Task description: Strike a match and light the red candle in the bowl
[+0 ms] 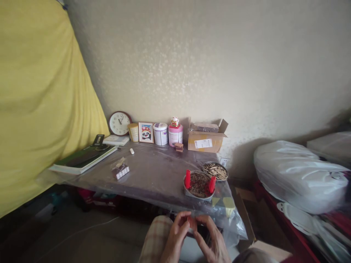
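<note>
Reddish-brown small piece (193, 223), its long axis unclear to us, sits directly between our left hand (177, 235) and right hand (214, 241), equally near, fingertips pinching it; wooden sticks (215, 171) lie beyond, rightward.

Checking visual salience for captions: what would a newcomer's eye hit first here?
Probably the big yellow cloth filling the left side. Next, the two bright red pieces standing in a round container near the table's front edge. Below that, a small reddish piece shows between the left hand and right hand.
</note>
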{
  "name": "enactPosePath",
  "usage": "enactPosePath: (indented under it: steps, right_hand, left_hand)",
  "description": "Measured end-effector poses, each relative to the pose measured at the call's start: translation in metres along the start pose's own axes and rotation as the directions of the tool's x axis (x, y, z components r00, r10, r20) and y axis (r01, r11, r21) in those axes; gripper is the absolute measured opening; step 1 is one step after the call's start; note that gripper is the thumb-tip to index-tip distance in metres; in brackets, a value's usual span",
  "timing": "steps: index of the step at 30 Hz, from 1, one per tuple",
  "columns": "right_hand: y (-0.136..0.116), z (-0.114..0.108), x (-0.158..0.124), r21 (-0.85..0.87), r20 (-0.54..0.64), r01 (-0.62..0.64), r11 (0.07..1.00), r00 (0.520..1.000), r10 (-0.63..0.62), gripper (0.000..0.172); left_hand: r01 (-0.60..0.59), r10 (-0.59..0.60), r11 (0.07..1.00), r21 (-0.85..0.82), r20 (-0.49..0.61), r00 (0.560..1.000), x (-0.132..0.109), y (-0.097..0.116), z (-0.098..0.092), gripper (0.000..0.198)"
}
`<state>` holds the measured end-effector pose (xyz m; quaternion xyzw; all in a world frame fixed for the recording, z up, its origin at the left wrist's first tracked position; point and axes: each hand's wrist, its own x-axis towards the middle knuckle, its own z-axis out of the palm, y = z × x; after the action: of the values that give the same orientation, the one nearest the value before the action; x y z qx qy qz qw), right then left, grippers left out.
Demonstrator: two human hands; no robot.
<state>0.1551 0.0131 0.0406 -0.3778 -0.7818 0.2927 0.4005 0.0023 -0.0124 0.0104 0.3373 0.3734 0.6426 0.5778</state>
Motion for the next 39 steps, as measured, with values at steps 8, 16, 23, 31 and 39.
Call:
enactPosePath:
  steps: [8, 16, 23, 31, 39]
  right_hand:
    - [0.002, -0.007, 0.003, 0.326, 0.062, -0.190, 0.926, 0.982, 0.180, 0.029]
    - [0.015, -0.013, 0.010, 0.587, -0.067, -0.296, 0.754, 0.910, 0.409, 0.036]
    - [0.008, -0.014, 0.011, 0.528, -0.142, -0.240, 0.815, 0.921, 0.363, 0.035]
    - [0.007, -0.001, 0.005, 0.617, -0.125, -0.150, 0.772, 0.950, 0.285, 0.025]
    - [0.007, -0.007, 0.009, 0.404, -0.307, -0.035, 0.914, 0.936, 0.172, 0.028]
  left_hand:
    - [-0.020, 0.029, 0.993, -0.116, 0.076, 0.997, 0.001, -0.002, 0.002, 0.028]
    - [0.054, -0.041, 0.974, -0.221, 0.063, 0.997, -0.001, 0.007, 0.007, 0.024]
    - [0.097, -0.082, 0.972, -0.212, 0.076, 0.994, -0.003, 0.009, 0.006, 0.024]
    - [0.124, -0.102, 0.969, -0.215, 0.111, 0.989, -0.002, 0.008, 0.006, 0.024]
    - [0.164, -0.160, 0.965, -0.203, 0.038, 0.986, -0.003, 0.009, 0.006, 0.024]
